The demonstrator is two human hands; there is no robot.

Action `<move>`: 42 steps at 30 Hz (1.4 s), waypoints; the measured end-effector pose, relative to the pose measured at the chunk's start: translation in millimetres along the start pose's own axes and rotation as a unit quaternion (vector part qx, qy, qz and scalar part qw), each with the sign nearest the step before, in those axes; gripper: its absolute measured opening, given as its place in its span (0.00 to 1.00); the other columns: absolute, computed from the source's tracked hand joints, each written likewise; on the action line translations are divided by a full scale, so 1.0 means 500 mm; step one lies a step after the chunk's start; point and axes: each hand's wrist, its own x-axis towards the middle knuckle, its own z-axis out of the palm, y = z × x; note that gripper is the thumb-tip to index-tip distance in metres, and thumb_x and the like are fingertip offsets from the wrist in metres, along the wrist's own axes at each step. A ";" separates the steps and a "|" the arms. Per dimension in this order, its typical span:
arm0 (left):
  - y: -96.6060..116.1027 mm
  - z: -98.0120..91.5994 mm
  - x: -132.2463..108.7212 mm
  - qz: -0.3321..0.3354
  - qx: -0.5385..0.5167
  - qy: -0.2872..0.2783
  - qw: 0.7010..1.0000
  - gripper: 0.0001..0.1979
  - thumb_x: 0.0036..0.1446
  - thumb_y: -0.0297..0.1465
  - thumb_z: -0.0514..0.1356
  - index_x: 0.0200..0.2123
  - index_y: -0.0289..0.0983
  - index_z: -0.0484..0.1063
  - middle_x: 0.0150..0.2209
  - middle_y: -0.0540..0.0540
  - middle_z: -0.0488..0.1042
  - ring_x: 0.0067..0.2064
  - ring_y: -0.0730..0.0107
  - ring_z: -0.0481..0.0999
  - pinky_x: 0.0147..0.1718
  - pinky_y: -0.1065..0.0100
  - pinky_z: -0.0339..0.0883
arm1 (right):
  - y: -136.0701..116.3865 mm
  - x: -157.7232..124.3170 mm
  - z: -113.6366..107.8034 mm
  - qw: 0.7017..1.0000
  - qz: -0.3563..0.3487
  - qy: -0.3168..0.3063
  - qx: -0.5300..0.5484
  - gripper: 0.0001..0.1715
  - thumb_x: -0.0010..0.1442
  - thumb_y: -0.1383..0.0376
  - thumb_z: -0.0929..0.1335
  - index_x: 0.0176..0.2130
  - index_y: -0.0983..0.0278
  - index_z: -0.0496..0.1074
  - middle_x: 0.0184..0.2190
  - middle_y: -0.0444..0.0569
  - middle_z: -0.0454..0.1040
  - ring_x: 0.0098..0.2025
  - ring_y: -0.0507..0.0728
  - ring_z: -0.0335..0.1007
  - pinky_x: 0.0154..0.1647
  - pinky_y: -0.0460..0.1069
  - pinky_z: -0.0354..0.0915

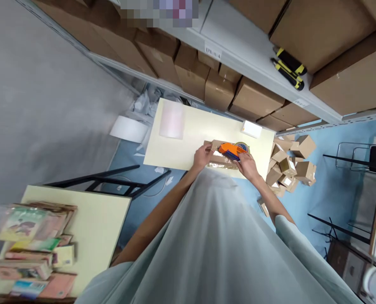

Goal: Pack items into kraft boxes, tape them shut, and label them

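Observation:
A small brown cardboard box [220, 164] lies on the pale table, with shiny clear tape across its top and near side. My left hand [203, 155] is closed on the box's left end, its fingertips at the upper edge. In my right hand [248, 164] is an orange tape dispenser [230, 149] with a dark blue lower part, held just over the box and slanting toward its left end. A tape roll [242, 146] with a yellowish rim shows behind the dispenser; whether it is mounted on it I cannot tell. My right palm side is hidden.
On the pale table [194, 122] are a pinkish-white wrap roll [172, 119] and a white box [251, 129]. Shelves of cartons [221, 88] rise behind, with two yellow-black cutters [289, 69]. Small boxes [287, 166] pile on the right floor. Booklets [32, 249] cover a left table.

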 end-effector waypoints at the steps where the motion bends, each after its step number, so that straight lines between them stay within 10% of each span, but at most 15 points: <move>1: -0.001 0.002 -0.001 0.001 0.008 0.004 1.000 0.15 0.64 0.34 0.70 0.54 0.40 0.84 0.54 0.42 0.88 0.53 0.54 0.88 0.59 0.58 0.79 | 0.001 -0.011 0.016 1.000 0.004 -0.013 -0.005 0.16 0.76 0.62 0.64 0.56 0.62 0.76 0.50 0.61 0.83 0.57 0.70 0.77 0.71 0.66 0.68; 10: 0.022 -0.009 -0.011 -0.005 0.050 -0.006 0.999 0.19 0.65 0.34 0.67 0.58 0.38 0.81 0.56 0.40 0.86 0.50 0.54 0.88 0.57 0.57 0.79 | -0.049 0.021 0.050 0.996 0.073 -0.028 -0.048 0.19 0.78 0.58 0.67 0.58 0.70 0.73 0.54 0.69 0.80 0.58 0.73 0.75 0.70 0.68 0.64; 18: 0.076 -0.063 -0.044 0.183 0.045 -0.036 0.981 0.25 0.64 0.34 0.62 0.64 0.39 0.78 0.66 0.39 0.79 0.69 0.52 0.75 0.71 0.50 0.70 | -0.028 0.023 0.032 0.996 0.054 -0.052 -0.038 0.18 0.78 0.59 0.68 0.59 0.70 0.74 0.53 0.68 0.82 0.58 0.72 0.78 0.69 0.66 0.67; 23: 0.117 -0.079 -0.074 0.157 -0.013 -0.149 0.976 0.24 0.64 0.43 0.66 0.58 0.38 0.82 0.59 0.40 0.83 0.57 0.56 0.84 0.63 0.55 0.78 | -0.023 -0.003 -0.020 0.997 0.039 -0.066 -0.013 0.21 0.79 0.53 0.68 0.59 0.67 0.72 0.51 0.66 0.82 0.54 0.73 0.80 0.61 0.65 0.73; 31: 0.164 -0.099 -0.098 0.160 -0.081 -0.159 0.971 0.35 0.65 0.55 0.67 0.66 0.39 0.79 0.68 0.37 0.78 0.67 0.49 0.79 0.65 0.50 0.78 | -0.006 -0.026 -0.102 0.996 -0.020 -0.076 0.030 0.24 0.78 0.47 0.68 0.56 0.65 0.72 0.50 0.63 0.82 0.53 0.72 0.80 0.59 0.64 0.74; 42: 0.204 -0.129 -0.137 0.115 -0.100 -0.185 0.971 0.30 0.70 0.57 0.63 0.58 0.40 0.85 0.56 0.41 0.86 0.59 0.49 0.85 0.62 0.50 0.80 | -0.030 -0.044 -0.149 0.992 -0.018 -0.109 0.055 0.21 0.77 0.46 0.70 0.50 0.62 0.75 0.48 0.58 0.83 0.50 0.69 0.81 0.53 0.59 0.75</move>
